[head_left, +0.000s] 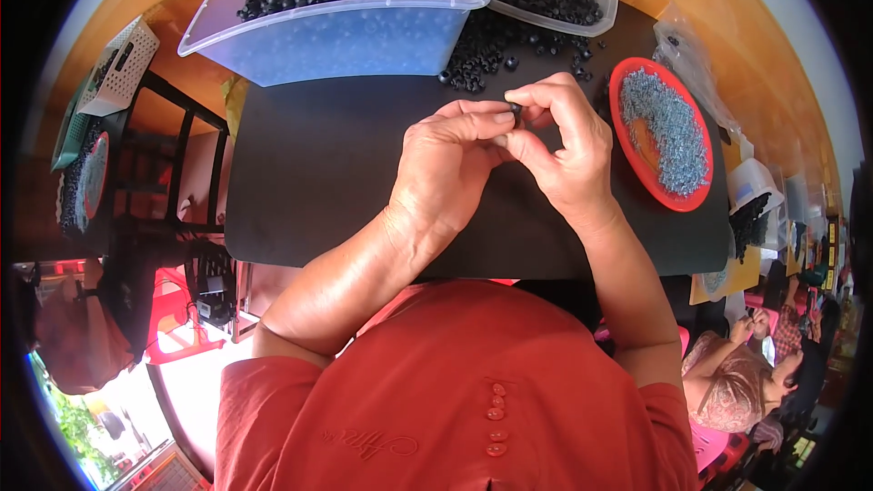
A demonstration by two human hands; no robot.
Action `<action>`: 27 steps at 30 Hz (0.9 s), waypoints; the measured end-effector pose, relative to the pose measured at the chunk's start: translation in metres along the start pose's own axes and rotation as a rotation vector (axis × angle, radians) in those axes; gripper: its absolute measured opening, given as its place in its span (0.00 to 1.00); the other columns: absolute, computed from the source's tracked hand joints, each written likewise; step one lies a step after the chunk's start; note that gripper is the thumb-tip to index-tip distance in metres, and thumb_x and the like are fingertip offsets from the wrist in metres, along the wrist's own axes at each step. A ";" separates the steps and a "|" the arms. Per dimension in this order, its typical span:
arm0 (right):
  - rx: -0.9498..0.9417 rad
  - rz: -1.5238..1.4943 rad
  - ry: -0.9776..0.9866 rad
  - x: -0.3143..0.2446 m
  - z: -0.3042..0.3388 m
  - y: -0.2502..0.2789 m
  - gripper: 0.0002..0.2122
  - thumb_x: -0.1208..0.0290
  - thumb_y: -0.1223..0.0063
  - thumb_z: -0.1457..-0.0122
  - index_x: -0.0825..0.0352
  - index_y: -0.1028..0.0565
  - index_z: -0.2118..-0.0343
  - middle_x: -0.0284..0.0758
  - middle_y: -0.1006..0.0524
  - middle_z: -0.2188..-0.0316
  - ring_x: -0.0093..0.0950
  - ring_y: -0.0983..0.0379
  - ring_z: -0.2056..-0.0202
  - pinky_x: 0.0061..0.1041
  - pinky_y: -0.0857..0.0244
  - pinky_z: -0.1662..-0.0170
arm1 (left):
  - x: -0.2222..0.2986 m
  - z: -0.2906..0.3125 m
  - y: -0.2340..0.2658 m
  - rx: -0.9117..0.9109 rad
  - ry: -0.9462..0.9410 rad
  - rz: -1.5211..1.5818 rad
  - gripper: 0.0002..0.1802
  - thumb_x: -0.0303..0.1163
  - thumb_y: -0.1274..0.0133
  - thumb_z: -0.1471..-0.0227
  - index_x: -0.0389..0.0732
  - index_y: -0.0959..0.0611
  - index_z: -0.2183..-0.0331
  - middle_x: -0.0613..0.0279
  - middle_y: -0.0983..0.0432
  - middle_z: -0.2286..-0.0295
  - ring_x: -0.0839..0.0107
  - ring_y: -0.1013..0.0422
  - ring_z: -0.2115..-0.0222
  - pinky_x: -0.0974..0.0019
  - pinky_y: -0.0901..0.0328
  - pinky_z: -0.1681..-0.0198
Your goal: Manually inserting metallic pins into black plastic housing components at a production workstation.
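Over the far middle of the black table, both hands meet at a small black rounded part (516,110). My left hand (446,156) is closed, its thumb and fingertips pressed against the near side of the part. From the other side my right hand (571,144) pinches it, forefinger on top and thumb below. Fingers cover most of the part, so its full shape is hidden. Loose black parts of a similar look (475,62), some with holes, are heaped just beyond the hands.
A large clear bin (364,36) of black parts stands at the table's far side, with a smaller clear tub (611,0) beside it. A red oval dish (621,123) of small blue-grey metallic pieces lies right. Another person (737,373) sits beyond the table's right side.
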State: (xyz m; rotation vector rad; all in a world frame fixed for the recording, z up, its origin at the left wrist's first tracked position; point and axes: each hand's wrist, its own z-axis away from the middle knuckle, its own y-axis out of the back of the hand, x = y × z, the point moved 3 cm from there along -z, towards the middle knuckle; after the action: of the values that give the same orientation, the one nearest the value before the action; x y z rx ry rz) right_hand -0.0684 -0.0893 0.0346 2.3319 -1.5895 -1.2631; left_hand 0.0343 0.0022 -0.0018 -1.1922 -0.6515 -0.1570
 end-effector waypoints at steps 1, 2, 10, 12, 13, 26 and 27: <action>0.019 -0.006 -0.002 -0.002 0.000 0.000 0.16 0.85 0.40 0.59 0.68 0.26 0.63 0.37 0.28 0.71 0.29 0.27 0.72 0.26 0.32 0.70 | 0.000 0.000 0.000 -0.026 0.002 0.008 0.06 0.21 0.46 0.49 0.31 0.21 0.66 0.53 0.24 0.66 0.64 0.27 0.64 0.58 0.34 0.53; 0.039 -0.012 -0.006 -0.003 0.000 -0.001 0.16 0.84 0.40 0.59 0.68 0.26 0.64 0.37 0.28 0.71 0.30 0.27 0.72 0.27 0.32 0.70 | 0.000 0.000 0.001 -0.025 -0.006 0.009 0.06 0.21 0.46 0.49 0.31 0.21 0.66 0.53 0.24 0.66 0.64 0.27 0.64 0.58 0.34 0.53; 0.039 0.399 0.257 -0.013 -0.002 0.011 0.15 0.81 0.40 0.56 0.72 0.26 0.62 0.40 0.28 0.69 0.35 0.28 0.71 0.29 0.33 0.69 | 0.003 0.000 -0.011 -0.080 -0.024 -0.010 0.06 0.21 0.43 0.50 0.31 0.19 0.66 0.55 0.22 0.69 0.66 0.26 0.66 0.58 0.33 0.55; 0.031 0.439 0.294 -0.017 -0.004 0.014 0.15 0.80 0.40 0.56 0.73 0.26 0.62 0.40 0.28 0.69 0.37 0.29 0.71 0.31 0.33 0.70 | 0.003 0.000 -0.010 -0.075 -0.071 -0.072 0.05 0.21 0.43 0.50 0.31 0.19 0.67 0.55 0.22 0.69 0.66 0.26 0.67 0.59 0.32 0.56; -0.007 0.470 0.299 -0.021 -0.006 0.015 0.15 0.79 0.39 0.57 0.72 0.26 0.63 0.41 0.28 0.69 0.38 0.29 0.71 0.31 0.33 0.70 | 0.004 0.001 -0.009 -0.072 -0.116 -0.133 0.05 0.21 0.43 0.50 0.31 0.18 0.68 0.55 0.22 0.70 0.66 0.25 0.68 0.60 0.32 0.57; -0.067 0.383 0.513 -0.010 -0.007 0.039 0.14 0.77 0.38 0.62 0.74 0.27 0.70 0.40 0.30 0.76 0.39 0.28 0.74 0.33 0.34 0.74 | -0.007 0.001 -0.017 -0.201 0.076 -0.141 0.09 0.27 0.45 0.45 0.30 0.18 0.66 0.52 0.21 0.71 0.62 0.25 0.71 0.61 0.30 0.62; -0.053 0.359 0.517 -0.009 -0.005 0.039 0.14 0.77 0.38 0.62 0.74 0.27 0.70 0.40 0.30 0.76 0.38 0.28 0.74 0.33 0.34 0.74 | -0.008 0.001 -0.017 -0.217 0.079 -0.130 0.09 0.27 0.46 0.45 0.30 0.18 0.66 0.52 0.21 0.71 0.62 0.25 0.71 0.61 0.30 0.63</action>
State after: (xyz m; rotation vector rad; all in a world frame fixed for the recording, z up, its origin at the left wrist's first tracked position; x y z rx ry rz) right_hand -0.0953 -0.1025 0.0610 1.9890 -1.6496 -0.5611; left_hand 0.0203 -0.0047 0.0079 -1.3449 -0.6548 -0.3906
